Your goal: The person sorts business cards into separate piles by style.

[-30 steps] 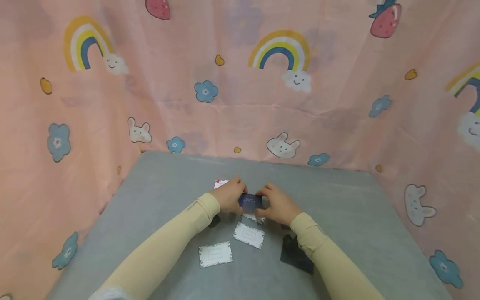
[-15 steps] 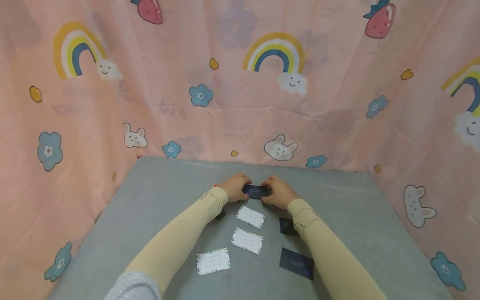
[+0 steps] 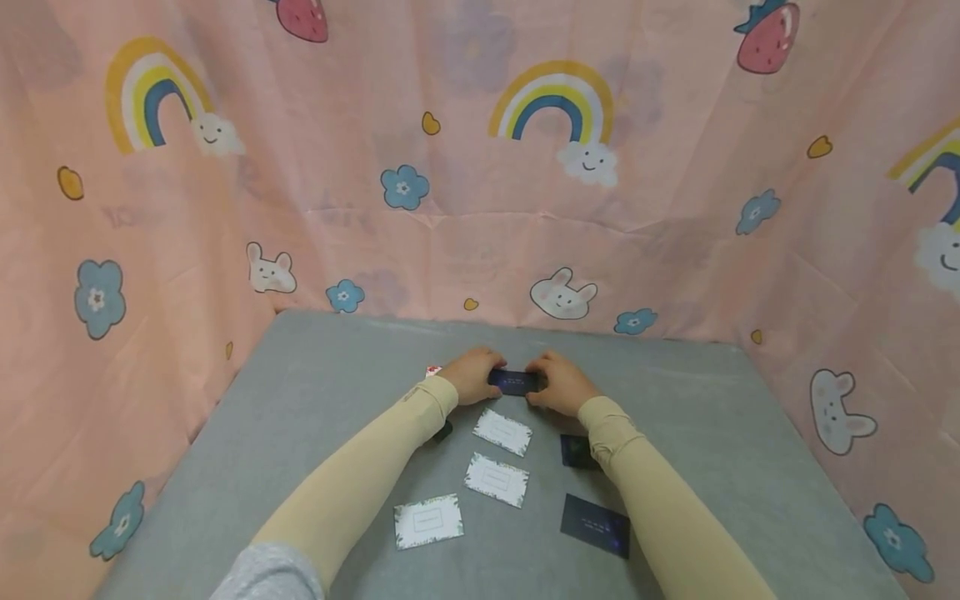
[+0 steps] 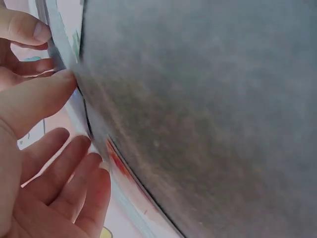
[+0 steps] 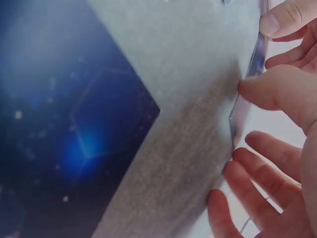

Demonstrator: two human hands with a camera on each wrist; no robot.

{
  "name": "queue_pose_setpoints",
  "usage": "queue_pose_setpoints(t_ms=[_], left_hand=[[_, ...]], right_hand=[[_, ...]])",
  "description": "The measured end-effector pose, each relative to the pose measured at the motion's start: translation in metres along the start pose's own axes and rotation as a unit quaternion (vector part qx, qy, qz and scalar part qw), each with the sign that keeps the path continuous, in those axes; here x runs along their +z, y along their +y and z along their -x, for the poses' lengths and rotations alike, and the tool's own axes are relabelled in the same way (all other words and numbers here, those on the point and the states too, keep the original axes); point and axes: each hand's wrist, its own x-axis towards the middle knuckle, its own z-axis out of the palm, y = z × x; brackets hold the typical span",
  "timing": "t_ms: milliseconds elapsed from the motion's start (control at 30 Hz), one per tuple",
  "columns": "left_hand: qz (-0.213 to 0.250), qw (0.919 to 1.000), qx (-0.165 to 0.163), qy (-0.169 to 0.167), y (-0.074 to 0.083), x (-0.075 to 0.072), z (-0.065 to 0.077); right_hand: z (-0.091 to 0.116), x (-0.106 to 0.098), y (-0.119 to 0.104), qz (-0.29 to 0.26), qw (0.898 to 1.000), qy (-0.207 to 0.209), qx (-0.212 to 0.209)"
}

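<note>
A dark blue printed card (image 3: 513, 382) lies close over the table between both hands in the head view. My left hand (image 3: 471, 377) grips its left end, thumb at the near edge and fingers at the far edge. At the other end, my right hand (image 3: 561, 385) holds it the same way. Nearer to me, white cards with leafy borders (image 3: 502, 432) (image 3: 497, 479) (image 3: 429, 522) form a loose column. A black card (image 3: 577, 452), partly under the right sleeve, and another dark blue card (image 3: 596, 525) lie to the right.
A black-edged object (image 3: 442, 430) peeks out from beneath the left forearm. Behind the left wrist shows the corner of a red-and-white card (image 3: 432, 371). The grey table (image 3: 337, 358) ends at a pink patterned curtain (image 3: 465, 250).
Both hands have moved the dark blue card away from me, past the topmost white card, and lowered it toward the table. Over the last half second they have hardly moved.
</note>
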Motion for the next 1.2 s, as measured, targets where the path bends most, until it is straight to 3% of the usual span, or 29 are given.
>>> queue_pose_setpoints(t_ms=[100, 233, 367, 500, 633, 800, 1067, 1200], left_hand=[[-0.005, 0.9999, 0.010, 0.010, 0.008, -0.001, 0.003], [-0.002, 0.9986, 0.049, 0.018, 0.023, -0.001, 0.014], [0.002, 0.9971, 0.076, -0.003, 0.049, 0.009, 0.028], [-0.020, 0.9930, 0.112, -0.032, 0.082, 0.024, 0.037], [-0.050, 0.9890, 0.136, -0.029, 0.107, 0.036, 0.037], [-0.069, 0.9894, 0.128, -0.010, 0.120, 0.047, 0.033], [-0.080, 0.9879, 0.132, -0.002, 0.120, 0.050, 0.022], [-0.084, 0.9877, 0.132, -0.004, 0.124, 0.049, 0.025]], right_hand=[[0.011, -0.004, 0.002, 0.008, 1.000, 0.006, -0.009], [0.036, -0.008, 0.002, 0.025, 0.999, 0.018, -0.028], [0.073, -0.011, 0.005, 0.035, 0.998, 0.013, -0.043], [0.112, -0.017, 0.016, 0.026, 1.000, 0.003, -0.014], [0.136, -0.024, 0.029, 0.044, 0.999, 0.009, 0.007], [0.147, -0.026, 0.034, 0.050, 0.999, 0.009, -0.017], [0.145, -0.022, 0.037, 0.050, 0.998, 0.019, -0.024], [0.146, -0.016, 0.040, 0.050, 0.998, 0.036, -0.024]])
